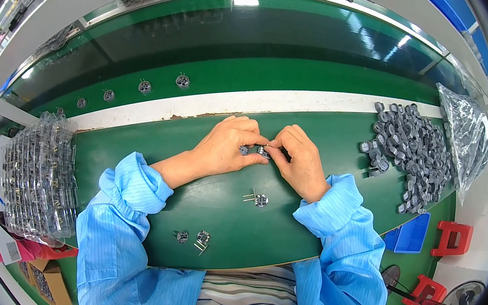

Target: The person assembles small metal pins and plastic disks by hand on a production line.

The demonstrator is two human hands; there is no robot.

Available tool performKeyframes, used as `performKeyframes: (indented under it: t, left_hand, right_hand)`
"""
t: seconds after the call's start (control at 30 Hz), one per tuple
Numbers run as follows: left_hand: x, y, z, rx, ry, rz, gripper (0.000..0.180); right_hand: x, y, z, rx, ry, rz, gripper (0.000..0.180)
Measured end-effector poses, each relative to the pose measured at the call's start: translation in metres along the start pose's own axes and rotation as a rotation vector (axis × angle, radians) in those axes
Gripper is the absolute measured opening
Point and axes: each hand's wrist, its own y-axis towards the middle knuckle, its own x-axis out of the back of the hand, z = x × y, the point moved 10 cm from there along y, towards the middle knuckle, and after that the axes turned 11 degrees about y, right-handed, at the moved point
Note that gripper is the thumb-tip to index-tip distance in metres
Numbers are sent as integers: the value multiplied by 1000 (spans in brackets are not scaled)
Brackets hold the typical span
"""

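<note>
Above the green worktable (pixel 191 188), my left hand (pixel 230 143) and my right hand (pixel 299 159) meet with fingertips pinched together. Between them is a small round part with shiny metal (pixel 263 152). A bit of grey plastic (pixel 244 151) shows under my left fingers; whether it belongs to the same part I cannot tell. Nearer to me lies a dark round part with two long metal pins (pixel 260 200). Two similar parts lie by the front edge, one with pins (pixel 203 237) and one beside it (pixel 182 236).
A heap of grey plastic pieces (pixel 411 152) covers the table's right end, beside a clear plastic bag (pixel 469 131). Stacked clear trays (pixel 40 176) stand at the left. Several round parts sit in a row on the green belt (pixel 222 80) beyond the white rail (pixel 201 106). A blue bin (pixel 410 234) is lower right.
</note>
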Motion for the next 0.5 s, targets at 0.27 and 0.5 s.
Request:
performKeyframes:
  t: [0.27, 0.5]
  left_hand:
    - [50, 12, 45, 176, -74, -262, 29]
    - [72, -10, 148, 606, 163, -244, 34]
  right_hand:
    - [-17, -9, 6, -175, 485, 381, 26]
    - [-49, -29, 30, -21, 365, 796, 22]
